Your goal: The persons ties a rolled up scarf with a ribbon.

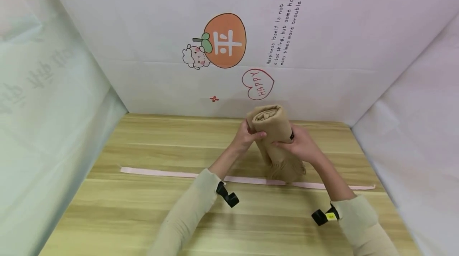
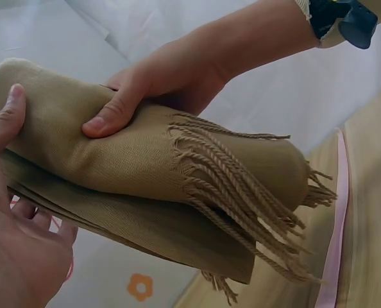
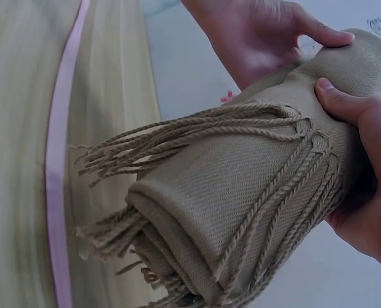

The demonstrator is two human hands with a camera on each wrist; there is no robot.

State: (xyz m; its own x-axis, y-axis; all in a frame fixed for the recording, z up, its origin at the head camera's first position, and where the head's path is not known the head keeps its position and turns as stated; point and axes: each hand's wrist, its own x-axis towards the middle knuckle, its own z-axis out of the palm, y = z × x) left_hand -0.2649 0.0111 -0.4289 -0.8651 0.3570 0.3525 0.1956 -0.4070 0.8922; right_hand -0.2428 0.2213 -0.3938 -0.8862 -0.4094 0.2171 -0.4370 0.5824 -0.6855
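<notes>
A tan scarf (image 1: 274, 136), rolled into a thick bundle, is held up off the table between both hands. Its spiral end faces up in the head view, and twisted fringe (image 3: 197, 138) hangs from the lower end. My left hand (image 1: 245, 138) grips the roll's left side, where a loose flap hangs, thumb on the front and fingers behind. On the other side my right hand (image 1: 303, 142) clasps the roll, its thumb (image 2: 107, 119) pressing the cloth. A small dark tag (image 1: 292, 135) shows beside the right hand. The right hand's fingers are partly hidden behind the scarf.
Below lies a wood-grain table (image 1: 143, 208) with a pink strip (image 1: 157, 172) running across it. A white printed sheet (image 1: 143, 48) stands behind the table, and white sheets hang at both sides. Black wrist cameras (image 1: 229, 198) sit on both sleeves.
</notes>
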